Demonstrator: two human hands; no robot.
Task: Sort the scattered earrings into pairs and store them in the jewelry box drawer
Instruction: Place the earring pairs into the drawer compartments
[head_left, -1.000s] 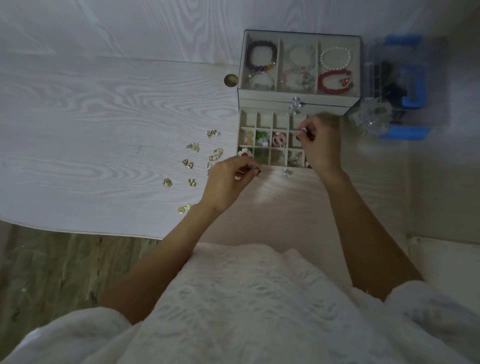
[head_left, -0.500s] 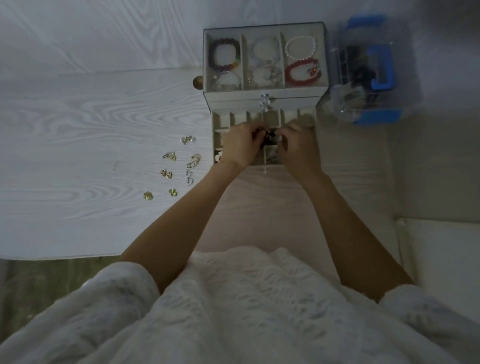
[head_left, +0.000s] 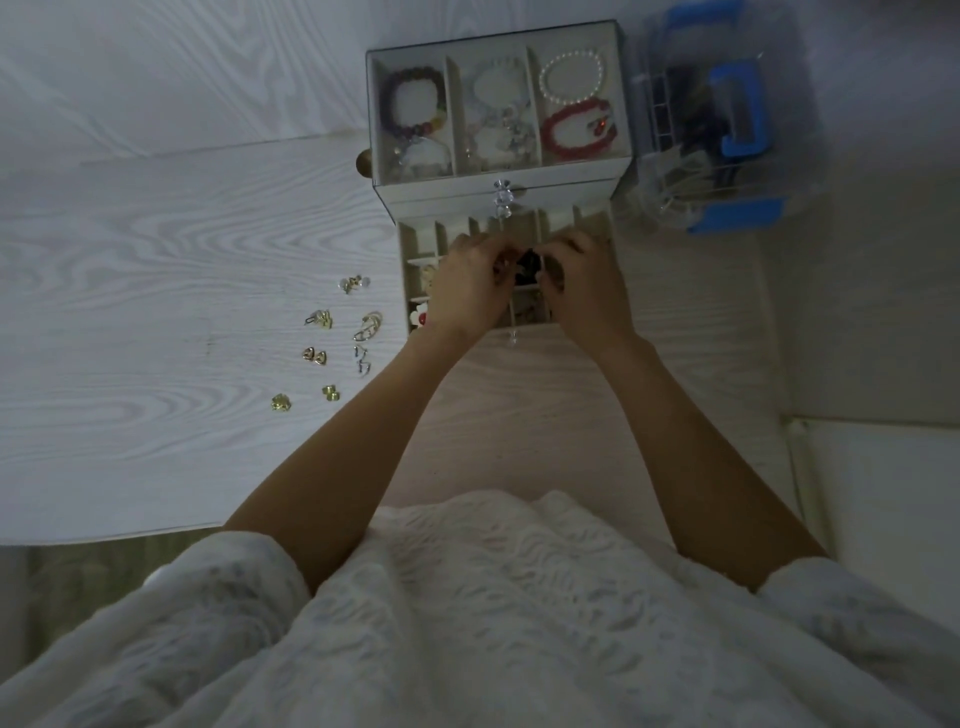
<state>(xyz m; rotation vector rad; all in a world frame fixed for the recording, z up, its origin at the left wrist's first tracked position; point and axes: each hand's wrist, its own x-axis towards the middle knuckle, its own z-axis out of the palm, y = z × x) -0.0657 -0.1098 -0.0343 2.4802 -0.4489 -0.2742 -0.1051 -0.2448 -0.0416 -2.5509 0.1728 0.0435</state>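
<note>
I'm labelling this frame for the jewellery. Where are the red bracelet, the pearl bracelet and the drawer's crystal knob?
red bracelet (head_left: 558, 136), head view, on its beads at the left of the loop
pearl bracelet (head_left: 571, 54), head view, on the top arc of beads
crystal knob (head_left: 502, 196), head view, on the knob's clear body

Both hands (head_left: 524, 283) pinching a dark earring (head_left: 530, 258) over open drawer (head_left: 410, 244), gold earrings (head_left: 332, 343) on table (head_left: 156, 260)

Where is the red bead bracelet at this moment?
Head view: the red bead bracelet lies in the right top compartment of the jewelry box, just below the white pearl bracelet.
</note>
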